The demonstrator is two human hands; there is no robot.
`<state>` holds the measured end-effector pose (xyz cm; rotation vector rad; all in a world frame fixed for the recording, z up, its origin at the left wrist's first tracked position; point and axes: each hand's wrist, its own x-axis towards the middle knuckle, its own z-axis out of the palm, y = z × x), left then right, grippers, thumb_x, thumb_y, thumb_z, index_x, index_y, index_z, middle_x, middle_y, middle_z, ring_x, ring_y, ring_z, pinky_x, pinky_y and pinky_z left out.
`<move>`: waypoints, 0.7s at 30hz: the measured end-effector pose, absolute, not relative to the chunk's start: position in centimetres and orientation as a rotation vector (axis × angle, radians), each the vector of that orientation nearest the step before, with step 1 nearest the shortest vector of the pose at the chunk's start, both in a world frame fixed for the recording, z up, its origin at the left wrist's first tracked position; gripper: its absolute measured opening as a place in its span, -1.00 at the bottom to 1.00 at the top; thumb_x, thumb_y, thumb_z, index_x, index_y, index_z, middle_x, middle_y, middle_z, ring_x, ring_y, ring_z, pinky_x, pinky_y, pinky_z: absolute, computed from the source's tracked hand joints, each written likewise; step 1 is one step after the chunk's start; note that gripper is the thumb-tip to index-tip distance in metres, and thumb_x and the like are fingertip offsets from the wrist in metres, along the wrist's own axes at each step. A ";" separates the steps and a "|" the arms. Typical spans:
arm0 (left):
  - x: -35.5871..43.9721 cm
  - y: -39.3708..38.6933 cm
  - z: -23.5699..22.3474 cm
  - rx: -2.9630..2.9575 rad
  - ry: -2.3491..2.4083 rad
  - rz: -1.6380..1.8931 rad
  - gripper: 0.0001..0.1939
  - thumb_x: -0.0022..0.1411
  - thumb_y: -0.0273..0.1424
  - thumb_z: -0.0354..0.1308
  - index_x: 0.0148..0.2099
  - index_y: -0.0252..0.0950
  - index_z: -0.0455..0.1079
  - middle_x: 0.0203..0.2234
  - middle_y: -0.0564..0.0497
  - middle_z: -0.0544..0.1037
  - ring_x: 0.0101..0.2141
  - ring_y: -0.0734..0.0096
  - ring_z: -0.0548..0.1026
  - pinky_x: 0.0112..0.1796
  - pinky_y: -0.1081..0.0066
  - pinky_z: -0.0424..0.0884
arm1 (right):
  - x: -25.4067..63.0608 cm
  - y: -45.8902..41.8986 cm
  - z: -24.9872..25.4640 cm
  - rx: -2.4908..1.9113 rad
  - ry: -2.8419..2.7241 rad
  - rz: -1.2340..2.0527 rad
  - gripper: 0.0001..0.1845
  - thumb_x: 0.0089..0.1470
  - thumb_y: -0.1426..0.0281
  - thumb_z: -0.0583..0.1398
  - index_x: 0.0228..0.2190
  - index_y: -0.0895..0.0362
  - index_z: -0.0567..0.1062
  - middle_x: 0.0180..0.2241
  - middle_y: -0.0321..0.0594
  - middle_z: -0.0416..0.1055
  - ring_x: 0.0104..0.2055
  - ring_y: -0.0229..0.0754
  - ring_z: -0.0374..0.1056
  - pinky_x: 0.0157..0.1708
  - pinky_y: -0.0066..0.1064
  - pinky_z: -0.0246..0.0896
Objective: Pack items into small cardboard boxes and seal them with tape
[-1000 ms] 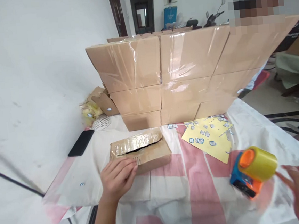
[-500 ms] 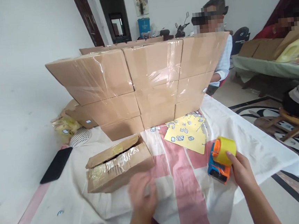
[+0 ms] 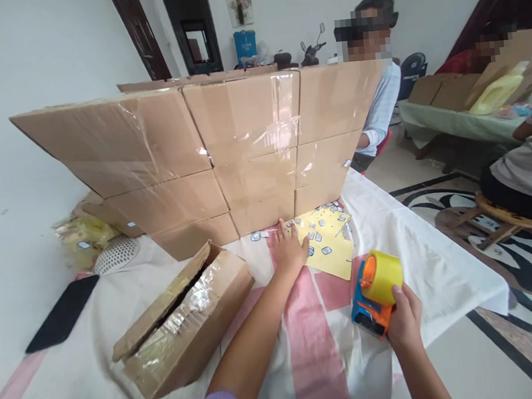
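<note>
My left hand [image 3: 291, 247] reaches forward with its fingers spread, lying at the left edge of a yellow sheet [image 3: 334, 259] dotted with small stickers. In my right hand [image 3: 404, 318] is a tape dispenser [image 3: 372, 299], blue and orange, loaded with a wide yellow roll. It is held over the table's right side. A worn, taped cardboard box [image 3: 188, 330] lies to the left of my left forearm, a dark gap along its top. Behind the sheet stands a wall of stacked cardboard boxes [image 3: 250, 123], with clear tape across their faces.
A white and pink cloth [image 3: 317, 356] covers the table. At the left are a black flat object [image 3: 64, 313], a white perforated object [image 3: 117, 254] and crumpled yellow plastic [image 3: 86, 240]. A person [image 3: 381, 102] sits behind the boxes; another table [image 3: 449, 118] stands at right.
My left hand has moved forward and right, from beside the worn box to the yellow sheet. That box now sits turned and nearer. My right hand still holds the tape dispenser.
</note>
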<state>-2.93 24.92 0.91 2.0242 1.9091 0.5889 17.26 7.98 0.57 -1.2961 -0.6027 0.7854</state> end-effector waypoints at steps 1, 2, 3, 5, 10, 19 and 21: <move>-2.4 24.9 0.5 2.013 1.923 0.594 -0.27 0.40 -0.07 -0.06 0.46 -0.38 0.09 0.48 -0.27 -0.10 0.45 -0.07 -0.08 0.40 -0.01 -0.12 | 17.3 7.9 0.5 -1.293 -0.602 0.783 -0.55 0.00 0.02 0.32 -0.24 0.13 0.57 -0.37 -0.16 0.57 -0.36 -0.04 0.48 -0.40 -0.30 0.37; -1.9 24.8 0.3 1.999 1.938 0.594 -0.26 0.40 -0.07 -0.07 0.46 -0.40 0.07 0.47 -0.28 -0.07 0.45 -0.06 -0.09 0.40 0.00 -0.14 | 17.3 7.8 0.3 -1.289 -0.602 0.784 -0.54 0.01 0.02 0.31 -0.20 0.12 0.58 -0.36 -0.15 0.57 -0.36 -0.03 0.49 -0.39 -0.29 0.37; -1.3 24.8 0.1 1.983 1.955 0.591 -0.25 0.40 -0.08 -0.08 0.46 -0.43 0.06 0.47 -0.30 -0.05 0.45 -0.06 -0.10 0.40 0.00 -0.16 | 17.4 7.8 0.2 -1.286 -0.607 0.789 -0.52 0.02 0.03 0.30 -0.16 0.12 0.58 -0.35 -0.15 0.58 -0.35 -0.02 0.49 -0.39 -0.28 0.38; 0.0 24.8 0.1 1.948 1.990 0.581 -0.22 0.40 -0.07 -0.09 0.46 -0.50 0.04 0.45 -0.36 -0.03 0.45 -0.10 -0.12 0.40 -0.01 -0.18 | 17.5 7.7 0.0 -1.294 -0.622 0.797 -0.49 0.02 0.02 0.30 -0.11 0.12 0.57 -0.34 -0.13 0.59 -0.34 0.00 0.50 -0.38 -0.27 0.39; 4.2 25.5 0.3 1.859 2.054 0.576 -0.18 0.39 -0.11 -0.07 0.45 -0.64 -0.02 0.44 -0.53 -0.13 0.44 -0.28 -0.17 0.38 -0.09 -0.19 | 17.5 7.7 -0.2 -1.306 -0.608 0.805 -0.47 0.02 0.02 0.29 -0.11 0.14 0.59 -0.33 -0.10 0.59 -0.28 0.05 0.52 -0.33 -0.24 0.42; 8.9 27.0 1.5 1.619 1.960 0.834 -0.21 0.33 -0.23 0.06 0.44 -0.62 0.02 0.45 -0.53 -0.17 0.43 -0.38 -0.33 0.35 -0.26 -0.33 | 17.3 7.7 -0.6 -1.290 -0.658 0.776 -0.53 0.10 0.02 0.26 -0.13 0.12 0.60 -0.30 -0.14 0.57 -0.25 0.01 0.51 -0.29 -0.26 0.41; 8.0 26.0 2.2 1.596 1.859 0.980 -0.29 0.37 -0.25 0.02 0.42 -0.56 0.09 0.45 -0.48 -0.13 0.44 -0.33 -0.31 0.36 -0.23 -0.30 | 17.4 7.7 -0.6 -1.293 -0.685 0.767 -0.51 0.12 0.01 0.25 -0.10 0.12 0.59 -0.27 -0.13 0.57 -0.25 0.00 0.51 -0.29 -0.27 0.40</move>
